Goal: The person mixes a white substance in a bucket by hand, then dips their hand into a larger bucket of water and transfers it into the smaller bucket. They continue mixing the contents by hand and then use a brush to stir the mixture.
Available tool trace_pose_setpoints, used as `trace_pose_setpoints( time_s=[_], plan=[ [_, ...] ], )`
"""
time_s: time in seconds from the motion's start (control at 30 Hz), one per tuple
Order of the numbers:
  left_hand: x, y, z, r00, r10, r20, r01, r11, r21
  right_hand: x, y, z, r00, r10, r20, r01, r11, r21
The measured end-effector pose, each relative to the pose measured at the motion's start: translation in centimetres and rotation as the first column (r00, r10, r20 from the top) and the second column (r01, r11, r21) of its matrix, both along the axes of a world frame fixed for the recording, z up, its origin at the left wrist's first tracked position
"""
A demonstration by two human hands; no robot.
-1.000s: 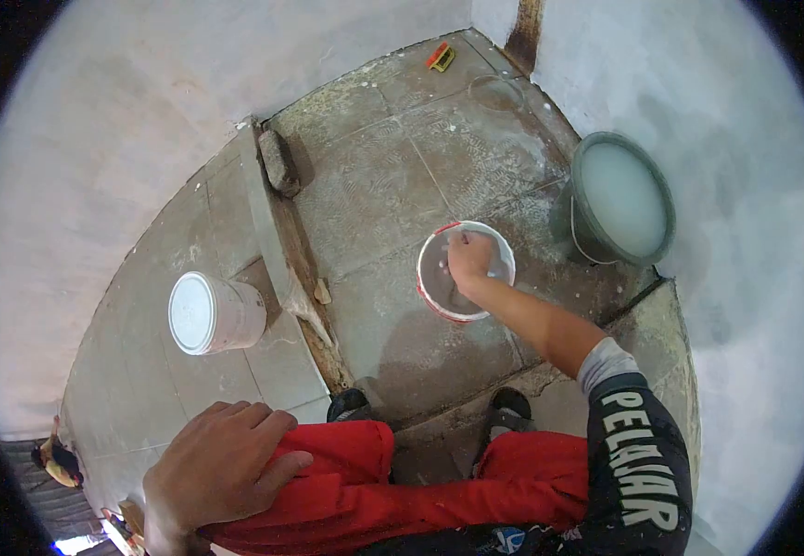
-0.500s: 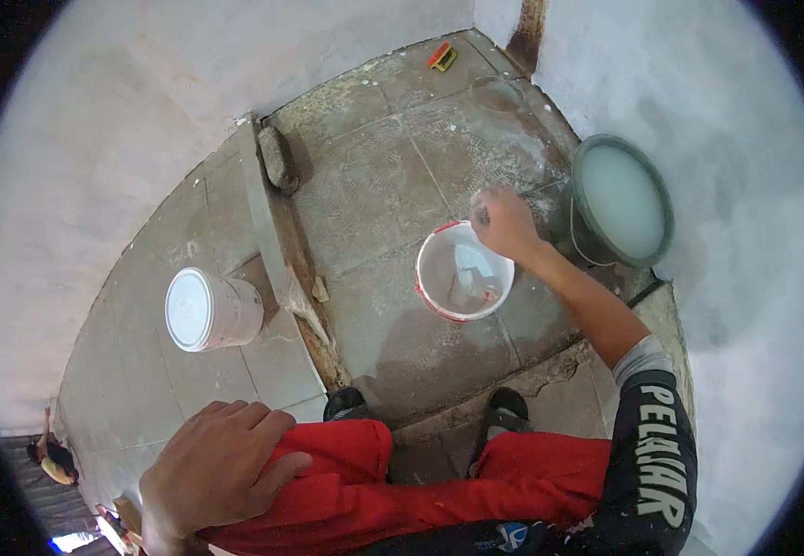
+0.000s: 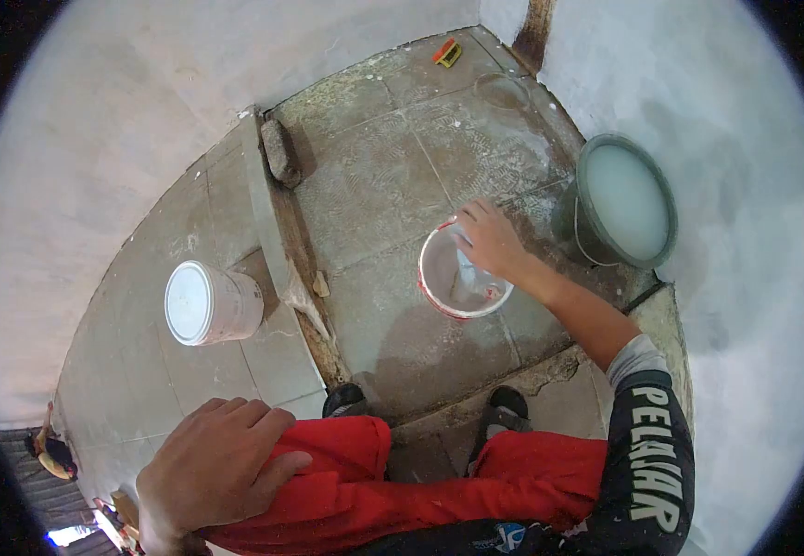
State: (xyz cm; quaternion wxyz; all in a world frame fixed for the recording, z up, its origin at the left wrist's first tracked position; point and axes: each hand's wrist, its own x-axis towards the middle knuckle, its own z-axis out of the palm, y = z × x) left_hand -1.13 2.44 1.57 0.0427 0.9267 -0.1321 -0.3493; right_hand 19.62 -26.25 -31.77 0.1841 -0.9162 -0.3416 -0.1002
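I stand bent over a tiled floor. My right hand point(image 3: 488, 239) reaches down to the far rim of a small white bucket with a red rim point(image 3: 439, 283); its fingers are curled at the rim, and whether they grip it or something small is unclear. Pale liquid lies in the bucket's bottom. My left hand point(image 3: 216, 468) rests flat, fingers spread, on my red trouser leg point(image 3: 374, 491) at the knee. My two dark shoes point(image 3: 430, 403) stand just below the bucket.
A large grey-green bucket point(image 3: 626, 199) of milky water stands at the right against the wall. A white lidded pail point(image 3: 205, 303) sits left on the raised tiles. A step edge point(image 3: 272, 232) with a stone point(image 3: 279, 150) divides the floor. A small orange tool point(image 3: 447, 54) lies far back.
My right hand came out of the small bucket, rose past its far right rim, then settled back onto the far rim. My left hand stayed on the knee.
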Motion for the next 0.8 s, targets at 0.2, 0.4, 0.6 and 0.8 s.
trace_pose_setpoints(
  time_s=[0.2, 0.4, 0.6, 0.8],
  plan=[
    [0.1, 0.0, 0.1, 1.0, 0.0, -0.019, 0.0, 1.0, 0.012, -0.9, 2.1, -0.6, 0.998, 0.062, 0.029, -0.065, 0.994, 0.083],
    [-0.1, 0.7, -0.5, 0.999, -0.045, 0.019, 0.046, 0.997, -0.069, 2.0, 3.1, -0.6, 0.974, 0.225, -0.011, -0.226, 0.973, -0.048],
    [0.1, 0.8, -0.5, 0.998, -0.062, 0.023, 0.063, 0.995, -0.074, 3.4, 4.2, 0.2, 0.953, 0.256, -0.161, -0.287, 0.933, -0.218],
    [0.2, 0.9, -0.6, 0.999, -0.045, 0.02, 0.047, 0.996, -0.079, 3.5, 3.5, -1.3, 0.936, 0.352, 0.029, -0.346, 0.93, -0.128]
  ],
)
